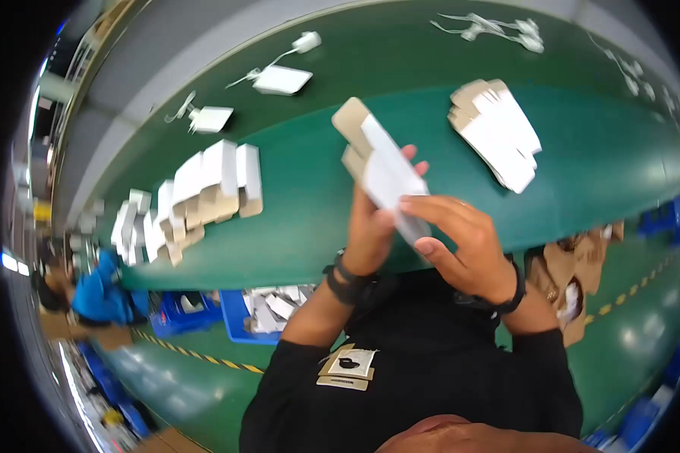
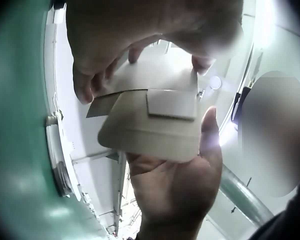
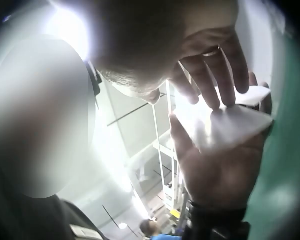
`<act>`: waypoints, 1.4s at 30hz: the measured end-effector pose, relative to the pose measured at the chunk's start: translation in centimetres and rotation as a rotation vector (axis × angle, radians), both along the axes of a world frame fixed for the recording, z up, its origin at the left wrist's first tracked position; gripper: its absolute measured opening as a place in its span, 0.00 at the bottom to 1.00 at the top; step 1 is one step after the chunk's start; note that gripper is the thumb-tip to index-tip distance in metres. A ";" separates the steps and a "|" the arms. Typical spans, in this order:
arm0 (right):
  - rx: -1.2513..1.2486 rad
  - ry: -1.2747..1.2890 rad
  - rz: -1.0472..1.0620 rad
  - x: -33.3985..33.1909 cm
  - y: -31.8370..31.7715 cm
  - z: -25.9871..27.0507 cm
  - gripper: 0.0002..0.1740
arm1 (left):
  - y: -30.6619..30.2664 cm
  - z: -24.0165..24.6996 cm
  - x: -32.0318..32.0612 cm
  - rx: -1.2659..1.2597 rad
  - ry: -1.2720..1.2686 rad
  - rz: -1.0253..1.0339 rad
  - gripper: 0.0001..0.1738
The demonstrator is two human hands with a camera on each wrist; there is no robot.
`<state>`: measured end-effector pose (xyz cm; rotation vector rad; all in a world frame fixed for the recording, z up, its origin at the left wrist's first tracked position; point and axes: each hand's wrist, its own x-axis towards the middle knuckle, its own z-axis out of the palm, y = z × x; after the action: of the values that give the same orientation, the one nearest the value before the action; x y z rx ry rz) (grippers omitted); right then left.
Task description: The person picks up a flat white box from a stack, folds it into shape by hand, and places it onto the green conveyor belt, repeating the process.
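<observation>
A white carton (image 1: 389, 170) with brown inner flaps is held tilted above the green table, in front of the body. The left hand (image 1: 372, 230) holds it from below, its fingertips showing past the far side. On the near end of the carton lie the fingers of the right hand (image 1: 468, 245), thumb at the lower edge. In the left wrist view the brown flap (image 2: 150, 127) of the carton stands out toward the camera. The right wrist view shows the right hand's fingers (image 3: 215, 75) touching the white surface (image 3: 230, 125).
Flat white cartons (image 1: 499, 136) lie stacked at the right of the green table (image 1: 302, 151). Several folded boxes (image 1: 204, 181) stand at the left. Chargers with cables (image 1: 283, 78) lie along the back. Below the near edge is a blue bin (image 1: 238, 321); a person in blue (image 1: 98, 294) is at far left.
</observation>
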<state>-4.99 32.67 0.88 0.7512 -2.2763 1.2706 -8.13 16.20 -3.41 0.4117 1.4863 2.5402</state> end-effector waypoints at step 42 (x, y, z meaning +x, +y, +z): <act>-0.487 -0.443 0.350 -2.3 1.4 0.5 0.06 | -3.4 0.1 3.9 -0.182 0.096 -0.153 0.49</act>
<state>-7.28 34.04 1.41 0.7593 -2.0470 2.2400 -4.27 12.78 -3.35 0.6013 1.6343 2.2756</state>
